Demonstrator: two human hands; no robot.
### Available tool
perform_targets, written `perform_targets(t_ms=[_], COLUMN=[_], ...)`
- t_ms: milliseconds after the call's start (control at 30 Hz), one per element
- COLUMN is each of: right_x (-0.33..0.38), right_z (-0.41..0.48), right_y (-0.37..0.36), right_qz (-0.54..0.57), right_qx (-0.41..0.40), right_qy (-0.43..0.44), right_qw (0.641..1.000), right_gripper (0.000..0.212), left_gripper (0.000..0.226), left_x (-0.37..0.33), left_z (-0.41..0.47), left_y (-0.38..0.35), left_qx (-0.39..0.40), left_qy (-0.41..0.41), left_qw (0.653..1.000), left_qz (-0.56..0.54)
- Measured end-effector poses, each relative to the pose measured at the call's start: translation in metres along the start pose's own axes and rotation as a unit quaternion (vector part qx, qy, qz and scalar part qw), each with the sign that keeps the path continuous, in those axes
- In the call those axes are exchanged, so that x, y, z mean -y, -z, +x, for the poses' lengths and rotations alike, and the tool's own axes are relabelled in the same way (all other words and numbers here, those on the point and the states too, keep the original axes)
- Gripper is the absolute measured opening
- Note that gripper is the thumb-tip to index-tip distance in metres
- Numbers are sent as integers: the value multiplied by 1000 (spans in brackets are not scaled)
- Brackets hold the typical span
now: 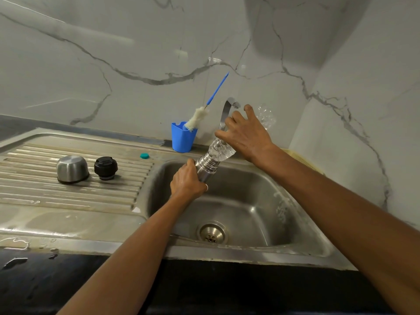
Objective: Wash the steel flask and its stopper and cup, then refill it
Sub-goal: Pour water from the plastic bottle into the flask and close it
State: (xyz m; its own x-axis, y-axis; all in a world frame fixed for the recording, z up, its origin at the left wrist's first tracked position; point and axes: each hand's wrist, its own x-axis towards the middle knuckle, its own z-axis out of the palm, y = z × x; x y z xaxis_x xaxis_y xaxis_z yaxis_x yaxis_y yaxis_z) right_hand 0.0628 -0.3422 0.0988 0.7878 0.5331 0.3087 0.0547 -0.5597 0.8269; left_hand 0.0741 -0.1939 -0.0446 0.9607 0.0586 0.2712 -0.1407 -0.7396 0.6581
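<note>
Refilling, I judge: left hand [187, 181] grips the flask [205, 165], tilted over the sink's [261, 192] back edge; right hand [245, 135] holds a bottle [221, 151] upended into its mouth; cup [72, 168] and stopper [106, 168] sit on the drainboard [34, 192]; next, steady pouring, then stoppering.

The flask [205, 167] was brushed steel, the bottle [223, 148] above it clear crinkled plastic; left of centre, the stopper [106, 167] was matt black plastic, the cup [72, 168] satin steel.

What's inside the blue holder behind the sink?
A bottle brush stands in the blue holder, white head and blue handle sticking out. Its lower tip and anything else inside are hidden by its wall.
</note>
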Motion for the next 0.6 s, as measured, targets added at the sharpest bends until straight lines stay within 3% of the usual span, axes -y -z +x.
perform_targets(t_ms=[600], right_x=[-4], right_z=[-1], right_y=[-5], right_qz=[3], right_qx=[-6], right_qy=[-23], right_qw=[1000], right_gripper=[54], left_gripper=[62], left_x=[2], left_z=[4], left_y=[-4], left_qx=[-5], left_qy=[3], left_qw=[1000], left_qz=[-11])
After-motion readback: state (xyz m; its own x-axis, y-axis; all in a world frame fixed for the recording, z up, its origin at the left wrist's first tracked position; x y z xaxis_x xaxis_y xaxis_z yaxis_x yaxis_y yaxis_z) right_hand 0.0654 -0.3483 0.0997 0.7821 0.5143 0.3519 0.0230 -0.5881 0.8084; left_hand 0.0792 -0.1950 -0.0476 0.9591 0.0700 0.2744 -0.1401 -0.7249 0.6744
